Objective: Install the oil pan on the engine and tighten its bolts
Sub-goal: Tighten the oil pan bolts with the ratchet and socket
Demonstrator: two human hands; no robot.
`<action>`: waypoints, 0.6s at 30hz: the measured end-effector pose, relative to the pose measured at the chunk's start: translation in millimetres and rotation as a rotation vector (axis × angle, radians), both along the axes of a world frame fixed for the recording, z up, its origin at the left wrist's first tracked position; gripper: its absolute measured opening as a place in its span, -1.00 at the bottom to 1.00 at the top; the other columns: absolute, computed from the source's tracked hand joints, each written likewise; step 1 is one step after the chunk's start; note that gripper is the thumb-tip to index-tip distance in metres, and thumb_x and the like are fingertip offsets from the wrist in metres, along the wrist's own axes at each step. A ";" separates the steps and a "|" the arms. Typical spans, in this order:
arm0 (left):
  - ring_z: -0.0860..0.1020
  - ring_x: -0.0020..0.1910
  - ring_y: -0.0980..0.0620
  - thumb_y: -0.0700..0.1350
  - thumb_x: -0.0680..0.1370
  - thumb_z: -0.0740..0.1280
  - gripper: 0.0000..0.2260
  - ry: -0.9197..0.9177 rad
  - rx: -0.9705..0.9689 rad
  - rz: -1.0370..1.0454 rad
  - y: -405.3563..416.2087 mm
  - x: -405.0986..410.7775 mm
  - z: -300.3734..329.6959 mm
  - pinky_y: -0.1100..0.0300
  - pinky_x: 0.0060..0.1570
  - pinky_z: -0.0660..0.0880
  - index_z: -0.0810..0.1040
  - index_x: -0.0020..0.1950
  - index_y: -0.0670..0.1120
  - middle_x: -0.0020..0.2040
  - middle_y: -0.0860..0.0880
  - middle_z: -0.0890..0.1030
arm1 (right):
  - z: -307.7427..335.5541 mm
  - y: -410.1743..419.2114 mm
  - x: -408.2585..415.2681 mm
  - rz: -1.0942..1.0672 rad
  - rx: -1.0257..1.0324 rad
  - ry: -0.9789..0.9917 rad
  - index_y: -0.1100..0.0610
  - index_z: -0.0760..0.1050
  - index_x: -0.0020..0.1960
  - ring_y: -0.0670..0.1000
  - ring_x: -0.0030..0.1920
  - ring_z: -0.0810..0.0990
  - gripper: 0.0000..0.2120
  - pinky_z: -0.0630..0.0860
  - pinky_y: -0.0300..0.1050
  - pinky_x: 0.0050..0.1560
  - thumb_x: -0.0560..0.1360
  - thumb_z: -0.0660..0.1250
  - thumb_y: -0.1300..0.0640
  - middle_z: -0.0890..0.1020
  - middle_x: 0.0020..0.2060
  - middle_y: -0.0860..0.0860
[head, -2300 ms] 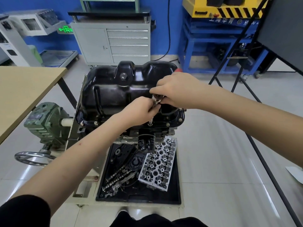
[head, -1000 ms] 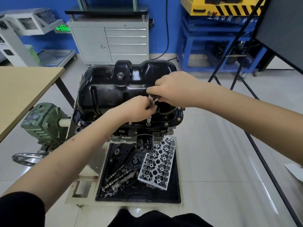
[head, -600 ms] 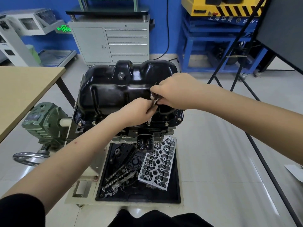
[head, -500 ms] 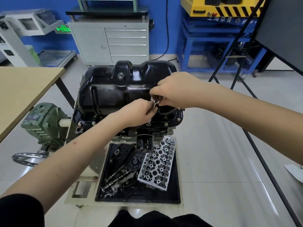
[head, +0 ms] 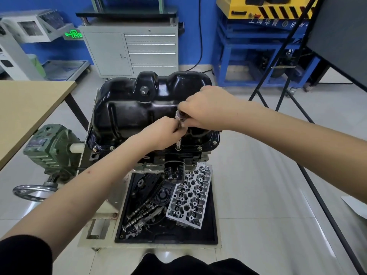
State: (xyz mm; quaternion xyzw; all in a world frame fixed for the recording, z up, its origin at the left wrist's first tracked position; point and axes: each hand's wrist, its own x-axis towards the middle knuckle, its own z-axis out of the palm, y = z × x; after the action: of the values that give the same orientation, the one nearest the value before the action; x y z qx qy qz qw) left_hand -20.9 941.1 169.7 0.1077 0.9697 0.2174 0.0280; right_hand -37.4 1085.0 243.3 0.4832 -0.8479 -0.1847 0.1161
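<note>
We see the right hand (head: 206, 111) grasping the ratchet (head: 180, 115) head; left hand (head: 160, 133) pinches its extension over the oil pan (head: 129, 114) flange bolt at 6 o'clock.

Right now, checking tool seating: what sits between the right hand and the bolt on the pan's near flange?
In the head view, the ratchet extension, pinched by the left hand, runs from the right hand to the flange bolt.

A grey drawer cabinet (head: 131, 50) stands at twelve o'clock against the blue wall. A wooden table (head: 25, 110) lies at nine o'clock, above a green gearbox (head: 49, 149) with a handwheel (head: 33, 192). At six o'clock, a black tray (head: 212, 225) holds a cylinder head (head: 189, 199) beside camshafts (head: 143, 213).
</note>
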 end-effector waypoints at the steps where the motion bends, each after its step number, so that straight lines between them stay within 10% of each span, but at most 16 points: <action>1: 0.32 -0.44 -0.03 -0.06 0.58 0.07 -0.65 0.016 -0.015 0.000 -0.4 0.1 -0.2 0.15 -0.40 0.22 0.24 -0.39 -0.11 -0.47 -0.01 0.34 | 0.3 -2.2 1.7 -0.062 -0.023 -0.007 0.10 0.34 -0.21 0.08 -0.33 0.43 -0.66 0.29 -0.13 -0.31 0.56 0.08 -0.14 0.46 -0.30 0.03; 4: 0.28 -0.50 0.00 -0.05 0.57 0.07 -0.63 0.092 -0.107 0.064 1.9 -1.5 -1.1 0.18 -0.48 0.16 0.20 -0.44 -0.08 -0.50 0.00 0.31 | 0.2 -9.0 6.1 -0.185 -0.073 -0.036 0.08 0.22 -0.37 -0.04 -0.49 0.22 -0.57 0.08 -0.18 -0.48 0.54 0.08 -0.18 0.27 -0.45 -0.03; 10: 0.36 -0.34 -0.09 -0.06 0.61 0.06 -0.62 0.030 -0.091 0.069 2.8 -10.5 -2.2 0.13 -0.27 0.27 0.19 -0.42 -0.06 -0.48 -0.01 0.30 | 1.3 -3.8 -4.1 0.011 0.035 0.017 0.05 0.34 0.27 0.10 0.03 0.51 -0.73 0.31 -0.06 0.05 0.57 0.12 0.10 0.53 0.05 0.02; 18: 0.27 -0.44 -0.07 -0.15 0.55 0.05 -0.68 -0.014 -0.128 0.077 4.1 -13.7 -2.2 0.16 -0.46 0.15 0.16 -0.41 -0.07 -0.50 -0.02 0.28 | 1.3 -11.4 3.2 -0.166 -0.076 -0.034 0.07 0.37 -0.20 0.00 -0.45 0.29 -0.66 0.05 -0.19 -0.48 0.53 0.12 -0.18 0.32 -0.42 -0.02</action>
State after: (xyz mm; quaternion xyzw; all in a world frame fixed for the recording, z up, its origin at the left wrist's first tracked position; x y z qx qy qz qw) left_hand -34.6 945.2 167.5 0.0668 0.9849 0.1565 0.0331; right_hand -34.2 1073.6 244.6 0.4097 -0.8933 -0.1528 0.1042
